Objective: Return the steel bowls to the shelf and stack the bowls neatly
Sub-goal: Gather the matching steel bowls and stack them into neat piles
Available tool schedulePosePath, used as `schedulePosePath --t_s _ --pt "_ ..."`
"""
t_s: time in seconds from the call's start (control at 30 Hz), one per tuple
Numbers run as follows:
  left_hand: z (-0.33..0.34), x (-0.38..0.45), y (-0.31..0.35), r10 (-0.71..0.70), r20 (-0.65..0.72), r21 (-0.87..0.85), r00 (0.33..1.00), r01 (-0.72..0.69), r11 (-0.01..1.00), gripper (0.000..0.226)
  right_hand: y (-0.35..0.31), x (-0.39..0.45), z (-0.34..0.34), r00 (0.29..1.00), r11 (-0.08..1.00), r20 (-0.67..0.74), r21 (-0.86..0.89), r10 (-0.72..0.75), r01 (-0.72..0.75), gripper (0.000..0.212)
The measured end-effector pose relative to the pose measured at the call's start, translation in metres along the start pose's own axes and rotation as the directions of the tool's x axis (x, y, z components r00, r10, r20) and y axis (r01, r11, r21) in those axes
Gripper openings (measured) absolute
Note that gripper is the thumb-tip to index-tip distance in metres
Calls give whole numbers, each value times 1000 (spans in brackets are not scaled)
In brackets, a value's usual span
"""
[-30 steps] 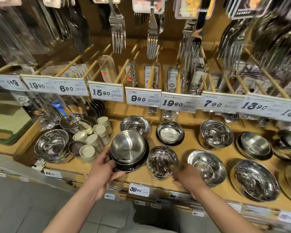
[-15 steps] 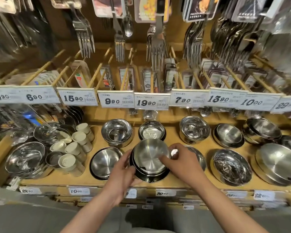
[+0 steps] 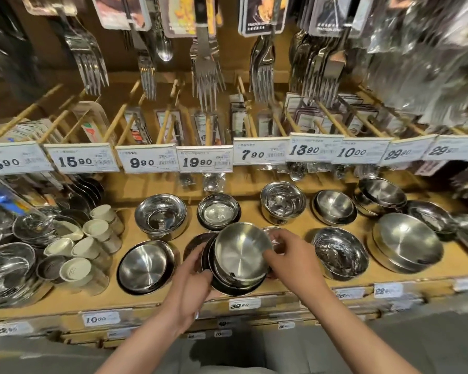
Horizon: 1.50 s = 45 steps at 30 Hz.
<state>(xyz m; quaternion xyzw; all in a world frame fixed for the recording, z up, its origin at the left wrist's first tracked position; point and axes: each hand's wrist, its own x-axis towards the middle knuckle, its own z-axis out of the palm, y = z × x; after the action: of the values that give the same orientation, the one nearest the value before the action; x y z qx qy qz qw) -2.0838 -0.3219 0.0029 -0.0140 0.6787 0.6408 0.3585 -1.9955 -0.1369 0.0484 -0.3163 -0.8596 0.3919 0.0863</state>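
1. Wooden shop shelf (image 3: 287, 282), price tags along its edge, is where we stand; hanging forks (image 3: 206, 68) fill the wall above.
2. Since half a second ago, we have lifted and tilted the stack of steel bowls (image 3: 239, 256) over the front row.
3. Our left hand (image 3: 191, 286) grips its underside; our right hand (image 3: 292, 259) pinches the rim.
4. Below, a dark-rimmed bowl (image 3: 193, 247) seems exposed, so seating comes next.

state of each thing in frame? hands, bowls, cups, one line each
left hand: grip on the held bowl stack's left side
right hand: grip on the stack's right rim
held bowl stack: nested, tilted, over the shelf's front edge
front-left bowls: stacked, upright on the shelf
large bowls at right: stacked, upright
white cups: lying on their sides
shelf: holds rows of bowls
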Motion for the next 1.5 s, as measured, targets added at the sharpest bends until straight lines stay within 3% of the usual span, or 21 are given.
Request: schedulePosePath --t_s 0.27,0.43,0.53,0.63,0.77,0.97,1.1,1.37,1.43,1.5 --pt "16 4 -8 -24 80 -44 997 27 999 60 28 -11 -26 981 901 -38 404 192 -161 16" --pt "0 6 0 -32 -13 -121 999 30 992 54 44 -10 -44 947 736 -46 641 318 -216 21" --pt "-30 4 10 -19 -56 -172 998 9 985 54 45 -2 -45 936 693 -49 686 350 -223 20" --pt "-70 2 16 19 -126 -217 992 -46 975 53 40 9 -29 949 733 1 635 316 -244 17" --pt "-129 -7 13 30 -280 -263 959 -107 959 52 23 21 19 963 861 97 431 252 -269 15" --pt "-185 -24 -3 -16 -450 -332 893 -151 931 56 -14 34 77 959 949 240 235 153 -210 17" --pt "-194 -36 -18 -27 -479 -356 877 -166 920 52 -41 38 99 957 982 284 157 57 -106 20" --pt "-196 -71 -32 -24 -506 -396 862 -207 895 63 -83 56 177 851 982 524 138 37 -127 15" --pt "-195 -78 -34 -43 -531 -401 846 -206 893 60 -90 62 196 817 990 576 89 40 -111 25" --pt "-195 -82 -37 -69 -556 -410 828 -201 890 58 -96 65 209 786 975 613 115 80 -189 36"
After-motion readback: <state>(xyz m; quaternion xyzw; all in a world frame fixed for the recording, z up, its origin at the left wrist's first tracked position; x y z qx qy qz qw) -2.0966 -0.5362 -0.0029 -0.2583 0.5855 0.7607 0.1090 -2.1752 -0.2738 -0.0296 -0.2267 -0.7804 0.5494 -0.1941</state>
